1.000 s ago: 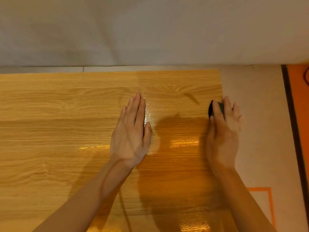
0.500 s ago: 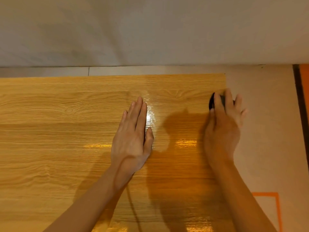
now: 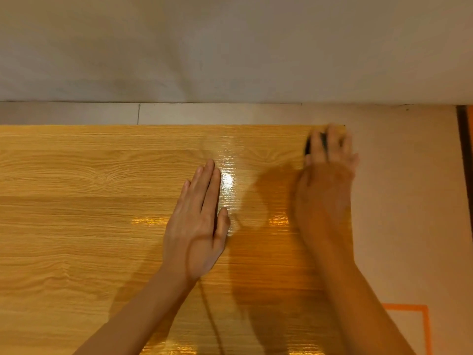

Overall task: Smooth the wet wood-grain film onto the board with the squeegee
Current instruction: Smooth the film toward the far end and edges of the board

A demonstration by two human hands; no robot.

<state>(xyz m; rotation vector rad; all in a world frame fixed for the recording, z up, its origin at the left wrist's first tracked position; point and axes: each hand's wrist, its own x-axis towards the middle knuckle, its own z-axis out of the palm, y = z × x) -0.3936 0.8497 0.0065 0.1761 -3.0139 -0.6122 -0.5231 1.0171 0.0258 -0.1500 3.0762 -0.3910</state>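
The wood-grain film (image 3: 102, 213) covers the board across most of the view, glossy and wet where light reflects near the middle. My left hand (image 3: 197, 221) lies flat on the film with straight fingers, pressing it down. My right hand (image 3: 327, 175) grips a dark squeegee (image 3: 308, 147) at the film's far right corner; only a small black part of the tool shows under the fingers. The right hand is motion-blurred.
A pale wall (image 3: 230, 47) rises just beyond the board's far edge. Bare beige surface (image 3: 404, 201) lies right of the film, with an orange tape outline (image 3: 425, 326) at the lower right and a dark strip (image 3: 464, 149) at the far right.
My right hand has pushed the squeegee away along the film's right edge, up to the far corner. My left hand has stayed flat in about the same spot.
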